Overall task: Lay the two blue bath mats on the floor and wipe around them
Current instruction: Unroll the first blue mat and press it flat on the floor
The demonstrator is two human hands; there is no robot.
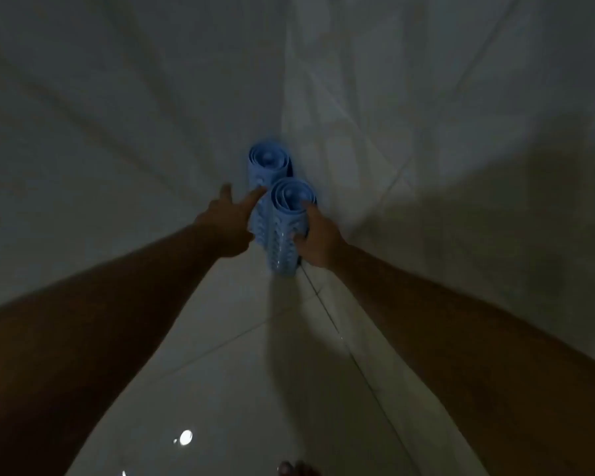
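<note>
Two light blue bath mats stand rolled up and upright in the corner where two tiled walls meet. The nearer roll (284, 231) has suction bumps on its outside. The farther roll (267, 166) stands just behind it, against the corner. My right hand (318, 237) is wrapped around the right side of the nearer roll. My left hand (229, 223) is beside the rolls with its fingers spread, the index finger touching the gap between the two rolls. The base of the farther roll is hidden by the nearer one.
The room is dim. Pale glossy floor tiles (241, 372) reflect a ceiling light (185, 437). Tiled walls (117, 115) close in on both sides. My toes (292, 468) show at the bottom edge.
</note>
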